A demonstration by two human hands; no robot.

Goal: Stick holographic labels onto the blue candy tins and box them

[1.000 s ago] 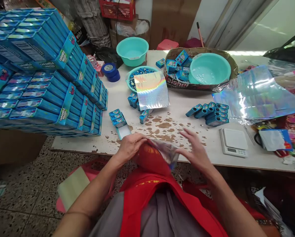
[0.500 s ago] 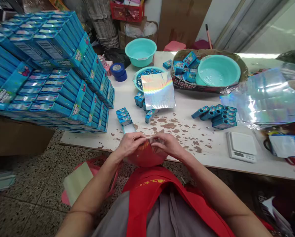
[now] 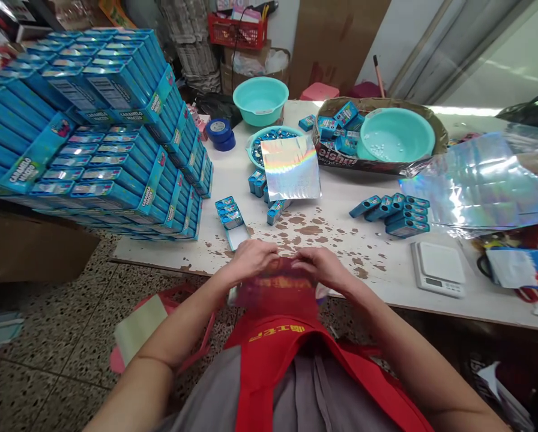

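Note:
A thin, shiny foil sheet [image 3: 275, 291] hangs between my hands over the table's front edge, mirroring the red of the apron. My left hand [image 3: 253, 261] pinches its upper edge on one side. My right hand [image 3: 322, 265] grips the same edge a short way to the right, fingers curled. Just beyond my left hand lies a small open blue carton [image 3: 238, 235] with several little blue boxes [image 3: 228, 215] at its far end. Past both hands, a square holographic foil sheet [image 3: 292, 171] rests partly over a turquoise bowl of small items [image 3: 254, 157].
Stacked blue candy packs [image 3: 129, 150] rise at the left. At the back stand an aqua basin [image 3: 260, 99] and a cardboard tray [image 3: 336, 161] with another basin [image 3: 397, 129]. Rightward are blue boxes [image 3: 406, 225], a white scale [image 3: 440, 264], and holographic sheets [image 3: 480, 186].
My right hand was off to the right with fingers spread. It has moved in and closed on the foil sheet's upper edge, beside my left hand. The sheet now hangs flatter.

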